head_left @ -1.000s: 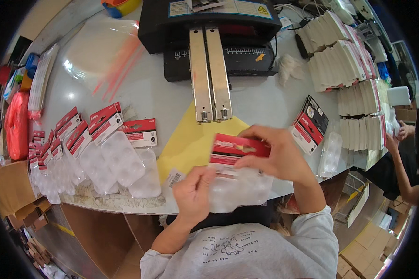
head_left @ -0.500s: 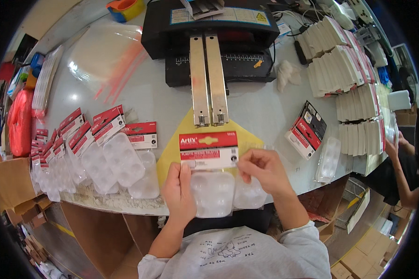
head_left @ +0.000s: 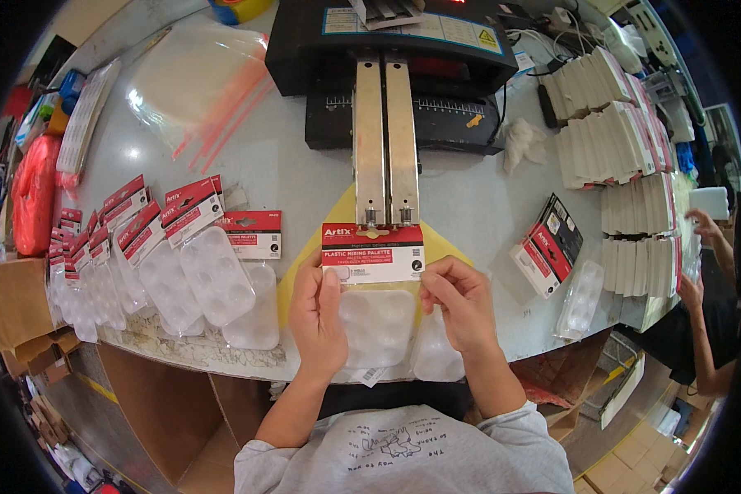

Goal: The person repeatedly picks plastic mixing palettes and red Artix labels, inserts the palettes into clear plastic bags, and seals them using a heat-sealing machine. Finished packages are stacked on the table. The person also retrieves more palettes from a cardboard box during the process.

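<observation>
My left hand (head_left: pixel 319 319) pinches the left edge of a red and white header card (head_left: pixel 373 265), thumb on its front. The card's right edge is held between the closed thumb and fingers of my right hand (head_left: pixel 461 305). Below the card hangs a bagged white plastic paint palette (head_left: pixel 376 328). The card's top edge reaches the lower ends of two metal stapling arms (head_left: pixel 370 148) on a black machine (head_left: pixel 403 78). Beneath lies a yellow sheet (head_left: pixel 446 245), mostly covered. Another white palette (head_left: pixel 436 352) lies by my right hand at the table's near edge.
Carded palettes (head_left: pixel 214 276) overlap at the left. Clear bags (head_left: pixel 193 78) lie behind them. On the right are stacked folded cards (head_left: pixel 605 123), a loose card pack (head_left: pixel 547 245) and bagged palettes (head_left: pixel 580 300). Another person's hands (head_left: pixel 700 263) show at the far right.
Both hands have moved the header card and its palette forward, so the card's top now meets the stapling arms. The view has shifted slightly. The other person's hands have moved apart.
</observation>
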The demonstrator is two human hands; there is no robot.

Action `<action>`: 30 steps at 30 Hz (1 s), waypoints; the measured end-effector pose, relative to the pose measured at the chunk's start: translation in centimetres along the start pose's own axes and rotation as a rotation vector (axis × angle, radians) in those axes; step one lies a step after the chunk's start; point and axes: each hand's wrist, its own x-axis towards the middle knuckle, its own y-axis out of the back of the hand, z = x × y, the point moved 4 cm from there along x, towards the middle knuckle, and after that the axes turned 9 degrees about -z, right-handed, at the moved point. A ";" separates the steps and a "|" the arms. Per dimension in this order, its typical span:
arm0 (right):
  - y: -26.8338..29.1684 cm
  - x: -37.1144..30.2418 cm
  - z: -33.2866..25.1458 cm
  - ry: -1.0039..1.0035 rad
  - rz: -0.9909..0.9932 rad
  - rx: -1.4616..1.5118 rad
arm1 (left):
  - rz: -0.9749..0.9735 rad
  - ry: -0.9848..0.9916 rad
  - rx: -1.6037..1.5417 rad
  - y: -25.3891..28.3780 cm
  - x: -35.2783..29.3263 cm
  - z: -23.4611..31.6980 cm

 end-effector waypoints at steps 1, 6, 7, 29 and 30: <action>-0.1 -0.1 -0.3 0.021 -0.003 -0.004 | 0.004 -0.020 -0.036 0.0 0.0 0.2; -0.2 0.0 -0.7 0.079 -0.004 -0.104 | -0.060 -0.007 -0.129 0.1 0.2 0.2; -0.2 0.2 -0.7 0.102 -0.016 -0.112 | -0.053 0.039 -0.117 0.0 0.3 -0.1; 0.2 3.2 -0.6 0.039 0.034 -0.097 | 0.010 0.038 -0.006 -1.1 2.7 -1.3; 0.2 3.4 -0.8 0.068 0.044 -0.124 | 0.008 0.034 -0.012 -1.2 3.5 -1.5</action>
